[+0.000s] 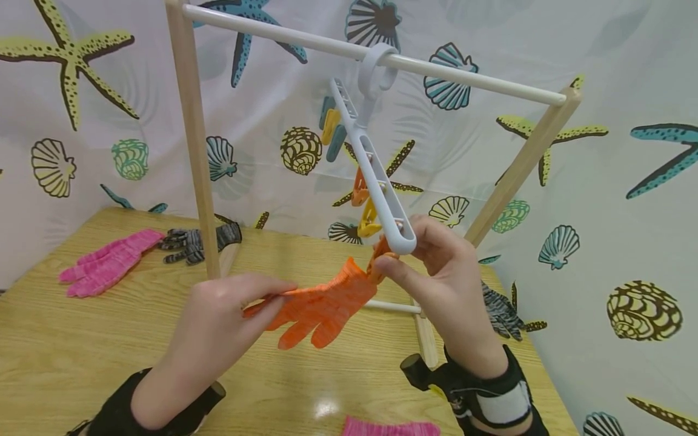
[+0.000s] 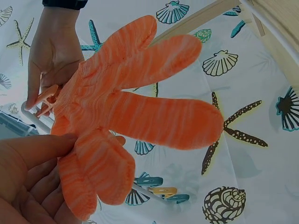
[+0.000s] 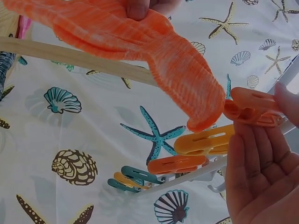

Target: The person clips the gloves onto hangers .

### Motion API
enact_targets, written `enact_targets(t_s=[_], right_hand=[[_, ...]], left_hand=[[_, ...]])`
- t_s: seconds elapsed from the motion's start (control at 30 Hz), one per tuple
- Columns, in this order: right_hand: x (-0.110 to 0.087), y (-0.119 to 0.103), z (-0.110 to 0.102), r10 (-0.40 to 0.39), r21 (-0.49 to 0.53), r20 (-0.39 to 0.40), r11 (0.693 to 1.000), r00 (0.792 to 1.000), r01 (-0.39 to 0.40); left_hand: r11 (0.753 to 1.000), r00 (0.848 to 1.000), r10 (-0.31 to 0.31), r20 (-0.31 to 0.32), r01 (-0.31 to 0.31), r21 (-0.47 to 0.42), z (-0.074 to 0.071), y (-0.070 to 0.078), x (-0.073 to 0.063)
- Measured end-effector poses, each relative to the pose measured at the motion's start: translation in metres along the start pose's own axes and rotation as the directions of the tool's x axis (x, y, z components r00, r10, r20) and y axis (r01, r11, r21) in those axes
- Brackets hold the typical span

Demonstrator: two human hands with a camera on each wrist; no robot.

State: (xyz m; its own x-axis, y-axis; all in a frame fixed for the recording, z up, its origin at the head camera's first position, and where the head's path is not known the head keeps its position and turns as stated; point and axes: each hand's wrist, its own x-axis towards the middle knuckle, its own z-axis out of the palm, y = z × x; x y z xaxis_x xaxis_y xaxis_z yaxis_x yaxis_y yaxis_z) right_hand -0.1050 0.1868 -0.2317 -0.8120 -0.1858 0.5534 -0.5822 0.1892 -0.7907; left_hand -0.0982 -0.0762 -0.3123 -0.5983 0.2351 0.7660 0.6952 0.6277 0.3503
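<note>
An orange knitted glove (image 1: 332, 303) hangs between both hands, cuff up and fingers down to the left. The left hand (image 1: 226, 312) pinches it near the finger end with thumb and fingers. At the near end of the pale blue clip hanger (image 1: 376, 188), the right hand (image 1: 447, 284) pinches an orange clothespin (image 3: 254, 105) between thumb and fingers. The glove's cuff meets the tip of this clothespin; whether the fabric lies inside its jaws I cannot tell. Farther along the hanger hang a yellow clothespin (image 3: 205, 141) and another orange clothespin (image 3: 177, 164).
The hanger hooks over a white rod (image 1: 305, 39) on a wooden frame (image 1: 193, 139). Pink gloves (image 1: 114, 260) and a grey-black glove (image 1: 188, 245) lie at the left on the table (image 1: 136, 363). Another dark glove (image 1: 498, 312) lies right; pink fabric (image 1: 389, 427) shows at the front.
</note>
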Motion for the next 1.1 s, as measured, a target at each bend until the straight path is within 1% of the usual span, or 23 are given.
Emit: enact_targets(t_s=[0.1,0.2,0.5,0.67,0.9,1.1], right_hand=[[0.001,0.000,0.001,0.030,0.010,-0.010,1.000,1.000,-0.030],[0.002,0.000,0.001,0.056,0.029,-0.012,0.998,0.998,-0.055],[0.004,0.001,0.003,0.078,0.046,-0.035,0.996,0.996,-0.076],[0.004,0.001,0.004,0.075,0.054,-0.036,0.996,0.997,-0.073],[0.004,0.001,0.004,0.056,0.069,-0.034,0.996,0.998,-0.053],[0.001,0.002,0.003,0.028,0.098,-0.026,0.995,0.999,-0.026]], left_hand=[[1.000,1.000,0.016,-0.014,-0.016,-0.004,0.003,0.001,-0.001],[1.000,1.000,0.020,-0.022,-0.020,-0.007,0.004,0.001,-0.002],[1.000,0.998,0.017,-0.055,-0.018,-0.020,0.007,0.004,-0.002],[0.999,0.996,0.023,-0.080,-0.027,-0.042,0.009,0.005,-0.002],[0.991,0.993,0.030,-0.112,-0.044,-0.127,0.013,0.005,-0.003],[0.988,0.993,0.047,-0.107,-0.062,-0.143,0.015,0.007,-0.003]])
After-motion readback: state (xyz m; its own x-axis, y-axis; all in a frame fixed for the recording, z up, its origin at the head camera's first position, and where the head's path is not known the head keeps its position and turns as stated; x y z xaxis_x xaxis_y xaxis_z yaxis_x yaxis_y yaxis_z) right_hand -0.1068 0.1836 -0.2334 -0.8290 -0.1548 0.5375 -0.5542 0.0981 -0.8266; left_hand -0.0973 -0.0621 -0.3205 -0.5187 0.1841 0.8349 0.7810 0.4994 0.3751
